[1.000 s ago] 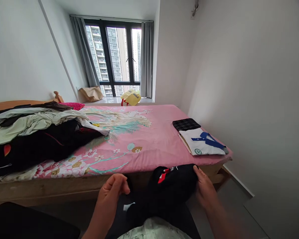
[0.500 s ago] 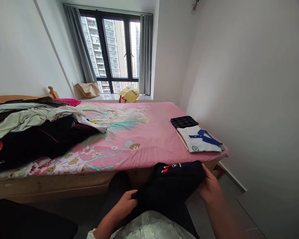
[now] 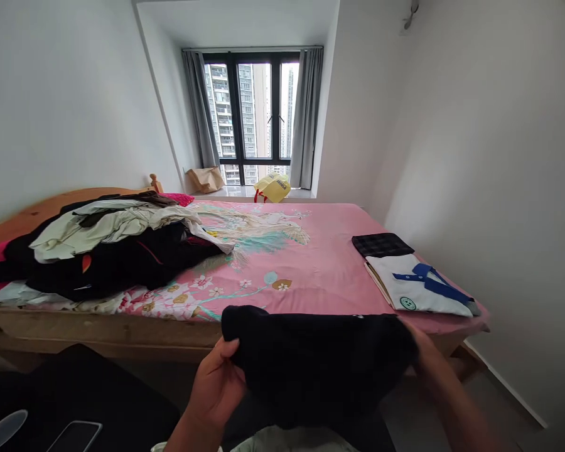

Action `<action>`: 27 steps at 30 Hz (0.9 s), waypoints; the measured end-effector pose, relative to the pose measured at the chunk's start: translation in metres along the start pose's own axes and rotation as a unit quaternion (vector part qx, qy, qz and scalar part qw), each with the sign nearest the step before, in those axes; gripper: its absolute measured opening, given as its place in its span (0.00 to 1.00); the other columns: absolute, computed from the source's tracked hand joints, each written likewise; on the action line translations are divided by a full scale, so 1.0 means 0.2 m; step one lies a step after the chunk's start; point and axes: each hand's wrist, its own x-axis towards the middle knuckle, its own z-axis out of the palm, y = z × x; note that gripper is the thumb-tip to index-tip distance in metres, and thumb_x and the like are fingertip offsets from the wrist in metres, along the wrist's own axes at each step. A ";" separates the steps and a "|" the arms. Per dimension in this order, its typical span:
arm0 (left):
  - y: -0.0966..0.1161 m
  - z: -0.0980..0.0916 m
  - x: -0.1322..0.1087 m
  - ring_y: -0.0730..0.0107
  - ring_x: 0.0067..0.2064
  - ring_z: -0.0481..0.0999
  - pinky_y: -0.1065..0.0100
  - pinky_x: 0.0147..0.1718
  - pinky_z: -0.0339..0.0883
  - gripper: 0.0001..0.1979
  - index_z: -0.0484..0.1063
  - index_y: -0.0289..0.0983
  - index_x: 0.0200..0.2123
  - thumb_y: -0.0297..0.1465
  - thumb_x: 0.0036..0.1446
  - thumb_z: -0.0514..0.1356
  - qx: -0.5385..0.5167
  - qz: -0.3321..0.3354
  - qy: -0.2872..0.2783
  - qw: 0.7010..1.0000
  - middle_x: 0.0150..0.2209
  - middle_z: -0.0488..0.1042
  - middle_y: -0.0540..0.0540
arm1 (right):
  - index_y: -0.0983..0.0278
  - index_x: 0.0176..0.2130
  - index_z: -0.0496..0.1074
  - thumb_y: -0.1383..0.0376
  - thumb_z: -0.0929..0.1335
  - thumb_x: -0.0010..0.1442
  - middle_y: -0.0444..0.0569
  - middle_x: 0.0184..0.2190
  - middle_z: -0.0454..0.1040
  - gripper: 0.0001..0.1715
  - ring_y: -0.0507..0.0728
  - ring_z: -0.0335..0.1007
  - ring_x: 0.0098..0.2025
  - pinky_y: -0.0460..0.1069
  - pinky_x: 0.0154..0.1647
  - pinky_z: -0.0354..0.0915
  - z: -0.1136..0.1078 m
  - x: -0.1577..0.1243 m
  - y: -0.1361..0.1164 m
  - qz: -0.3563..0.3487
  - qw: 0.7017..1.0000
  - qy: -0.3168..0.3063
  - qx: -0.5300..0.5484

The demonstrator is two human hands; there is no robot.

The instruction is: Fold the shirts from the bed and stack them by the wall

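A black piece of clothing (image 3: 320, 364) is stretched between my two hands, just in front of the bed's near edge. My left hand (image 3: 219, 380) grips its left end, thumb on top. At its right end my right hand (image 3: 426, 351) holds the cloth, with the fingers partly hidden and blurred. Only a small pale mark shows along the garment's upper edge; its exact kind cannot be made out. Nearest to my right hand on the bed lies a folded white polo shirt (image 3: 395, 285) with a blue collar, beside a folded dark checked cloth (image 3: 381, 245).
A pink flowered sheet (image 3: 329, 270) covers the bed. Heaped clothes (image 3: 117, 245) lie at its left. Below left, a phone (image 3: 78, 436) rests on a dark surface. A yellow bag (image 3: 273, 188) and a brown paper bag (image 3: 206, 179) stand by the window.
My left hand has risen with its end of the black garment, which is now level and spread wider. The red print has gone from sight. My view has turned left.
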 end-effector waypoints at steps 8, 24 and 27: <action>-0.31 0.19 0.02 0.63 0.53 0.72 0.62 0.57 0.57 0.15 0.76 0.38 0.41 0.35 0.62 0.51 0.023 -0.084 -0.099 0.991 0.45 0.78 0.46 | 0.61 0.43 0.70 0.57 0.68 0.52 0.47 0.32 0.72 0.19 0.55 0.68 0.32 0.48 0.32 0.65 0.31 -0.70 -0.49 -0.187 0.935 -0.271 -0.128; -0.37 -0.29 0.25 0.53 0.54 0.68 0.58 0.49 0.62 0.27 0.68 0.39 0.51 0.33 0.44 0.63 0.552 0.041 -0.027 0.833 0.52 0.70 0.39 | 0.60 0.42 0.70 0.56 0.66 0.53 0.40 0.23 0.70 0.17 0.53 0.63 0.26 0.45 0.27 0.62 0.16 -0.54 -0.48 0.064 0.990 -0.081 0.092; -0.41 -0.21 0.31 0.56 0.59 0.62 0.58 0.56 0.55 0.30 0.64 0.42 0.55 0.27 0.46 0.59 0.573 0.052 -0.117 0.810 0.58 0.65 0.43 | 0.60 0.37 0.70 0.56 0.68 0.51 0.40 0.23 0.71 0.14 0.52 0.64 0.26 0.45 0.27 0.62 0.17 -0.56 -0.48 0.059 0.988 -0.095 0.110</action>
